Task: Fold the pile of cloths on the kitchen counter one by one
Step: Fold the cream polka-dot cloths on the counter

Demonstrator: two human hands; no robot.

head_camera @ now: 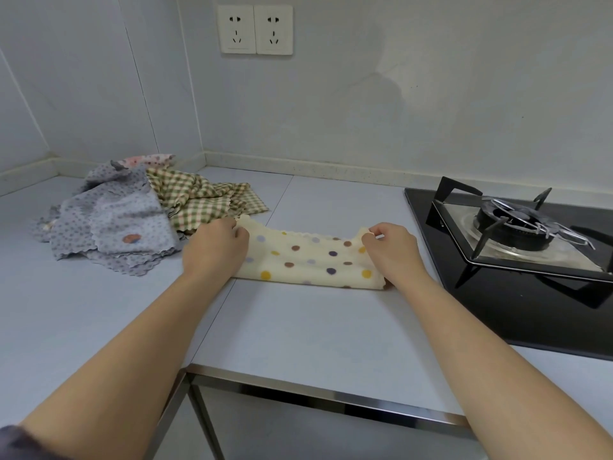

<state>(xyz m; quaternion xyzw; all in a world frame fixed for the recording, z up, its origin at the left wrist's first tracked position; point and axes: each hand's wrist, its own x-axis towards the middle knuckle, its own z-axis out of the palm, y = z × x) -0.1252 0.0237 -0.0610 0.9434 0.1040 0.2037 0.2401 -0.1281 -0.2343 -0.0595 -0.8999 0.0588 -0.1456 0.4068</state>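
Note:
A cream cloth with coloured dots point(308, 257) lies folded over in the middle of the pale counter point(298, 327). My left hand point(215, 249) pinches its far left corner. My right hand point(389, 249) pinches its far right corner. Both corners sit a little above the counter. To the left lies the pile: a grey dotted cloth point(116, 224) on top, a green checked cloth point(205, 200) beside it, and a pink dotted cloth point(149, 160) peeking out at the back.
A black gas hob point(517, 293) with a burner and pan support point(517, 220) fills the right side, close to my right hand. Two wall sockets point(255, 29) sit above. The counter's metal front edge point(331, 398) runs below my forearms.

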